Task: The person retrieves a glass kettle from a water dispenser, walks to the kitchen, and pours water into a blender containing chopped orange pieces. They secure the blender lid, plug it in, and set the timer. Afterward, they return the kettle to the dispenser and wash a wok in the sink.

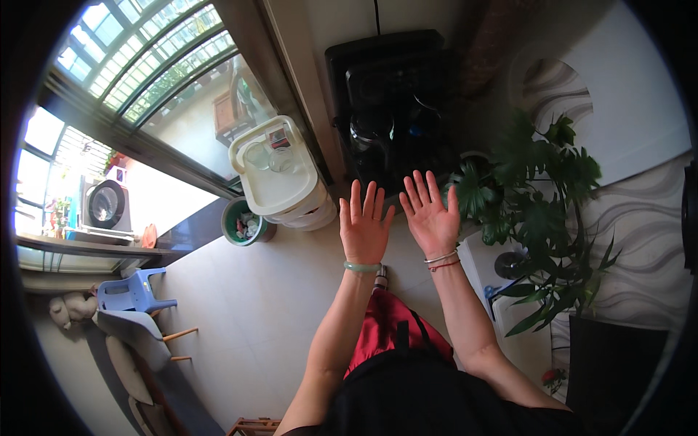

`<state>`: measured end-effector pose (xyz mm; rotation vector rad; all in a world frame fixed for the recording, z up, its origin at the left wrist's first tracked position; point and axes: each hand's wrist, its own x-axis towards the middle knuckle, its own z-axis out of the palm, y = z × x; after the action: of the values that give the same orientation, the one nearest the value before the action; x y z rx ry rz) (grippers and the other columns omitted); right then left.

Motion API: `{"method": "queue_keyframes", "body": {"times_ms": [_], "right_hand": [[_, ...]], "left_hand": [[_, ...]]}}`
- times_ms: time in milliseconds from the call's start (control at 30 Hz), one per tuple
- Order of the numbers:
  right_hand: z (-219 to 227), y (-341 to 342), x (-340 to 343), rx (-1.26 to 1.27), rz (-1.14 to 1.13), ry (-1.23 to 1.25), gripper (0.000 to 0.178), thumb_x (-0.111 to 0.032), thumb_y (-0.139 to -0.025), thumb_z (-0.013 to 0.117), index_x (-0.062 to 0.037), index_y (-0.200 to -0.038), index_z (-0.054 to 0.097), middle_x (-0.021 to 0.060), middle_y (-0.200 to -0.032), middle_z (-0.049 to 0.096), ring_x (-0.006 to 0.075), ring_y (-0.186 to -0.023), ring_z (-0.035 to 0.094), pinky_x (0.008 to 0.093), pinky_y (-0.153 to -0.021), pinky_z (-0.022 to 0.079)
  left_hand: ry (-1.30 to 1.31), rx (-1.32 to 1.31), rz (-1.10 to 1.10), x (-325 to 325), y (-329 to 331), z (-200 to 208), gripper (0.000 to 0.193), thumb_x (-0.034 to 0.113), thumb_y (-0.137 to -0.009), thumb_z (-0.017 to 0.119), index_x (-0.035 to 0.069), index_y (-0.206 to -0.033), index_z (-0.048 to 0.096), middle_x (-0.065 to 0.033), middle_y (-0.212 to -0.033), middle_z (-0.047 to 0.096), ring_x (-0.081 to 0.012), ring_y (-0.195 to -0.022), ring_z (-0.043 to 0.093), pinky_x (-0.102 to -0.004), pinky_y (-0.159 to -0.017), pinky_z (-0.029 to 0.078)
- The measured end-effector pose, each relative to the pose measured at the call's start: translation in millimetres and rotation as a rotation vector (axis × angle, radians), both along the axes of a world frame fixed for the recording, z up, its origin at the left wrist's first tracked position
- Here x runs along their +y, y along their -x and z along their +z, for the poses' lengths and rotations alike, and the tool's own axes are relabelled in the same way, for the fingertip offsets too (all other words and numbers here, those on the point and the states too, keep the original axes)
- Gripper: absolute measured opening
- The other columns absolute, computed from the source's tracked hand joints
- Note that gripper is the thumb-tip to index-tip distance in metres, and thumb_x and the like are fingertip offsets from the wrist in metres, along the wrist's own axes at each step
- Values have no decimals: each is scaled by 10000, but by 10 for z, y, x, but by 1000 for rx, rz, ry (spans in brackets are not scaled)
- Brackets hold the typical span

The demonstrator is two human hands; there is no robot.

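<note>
My left hand (365, 231) is held out with its palm up and its fingers spread, and nothing lies in it. A pale green bangle (362, 267) circles that wrist. Beside it, a little apart, my right hand (431, 220) is also palm up with fingers stretched and holds nothing. On the right wrist are a silver bracelet (440, 258) and a red cord (443, 266). Beyond my fingertips stands a black appliance (385, 80) with what look like a glass kettle (372, 131) and a second pot in its dark front. Neither hand appears to touch anything.
A white cart (280, 182) with glasses on top stands left of the appliance, a green bin (234, 221) beside it. Leafy plants (538, 189) spread at right above a white cabinet. A blue stool (134, 293) and grey chair (134, 330) are at left, near a glass door (196, 116).
</note>
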<state>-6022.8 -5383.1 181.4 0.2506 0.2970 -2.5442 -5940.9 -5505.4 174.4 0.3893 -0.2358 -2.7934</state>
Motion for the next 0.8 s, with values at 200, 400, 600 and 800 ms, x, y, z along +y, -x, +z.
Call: {"method": "queue_keyframes", "body": {"times_ms": [200, 400, 600, 800], "right_hand": [[-419, 667, -257, -12, -12, -118, 649, -492, -991, 408, -65, -1471, 316, 100, -1522, 339, 272, -1424, 280, 415, -1159, 243], [-821, 1062, -495, 198, 46, -585, 645, -480, -984, 439, -55, -1461, 343, 104, -1503, 366, 251, -1408, 308, 387, -1154, 224], [-981, 1210, -796, 502, 103, -1077, 563, -286, -861, 731, 9, -1292, 522, 122, -1254, 573, 174, -1171, 521, 283, -975, 421], [-1280, 1296, -841, 676, 214, -1282, 394, -242, -801, 785, 0, -1065, 621, 47, -951, 657, 126, -863, 600, 272, -794, 489]], "left_hand": [[29, -134, -15, -146, 692, -479, 589, 541, -983, 375, 251, -1493, 318, -62, -1540, 311, -219, -1451, 200, -475, -1165, 139], [55, -221, 56, -392, 1048, -808, 570, 521, -994, 362, 238, -1487, 333, -65, -1535, 315, -223, -1439, 224, -471, -1160, 137], [284, -365, 148, -675, 1329, -1000, 593, 511, -1005, 343, 210, -1512, 279, -49, -1571, 236, -229, -1468, 135, -475, -1163, 85], [592, -538, 101, -840, 1667, -1100, 644, 538, -1012, 287, 167, -1534, 219, -66, -1574, 225, -204, -1443, 188, -403, -1158, 108]]}}
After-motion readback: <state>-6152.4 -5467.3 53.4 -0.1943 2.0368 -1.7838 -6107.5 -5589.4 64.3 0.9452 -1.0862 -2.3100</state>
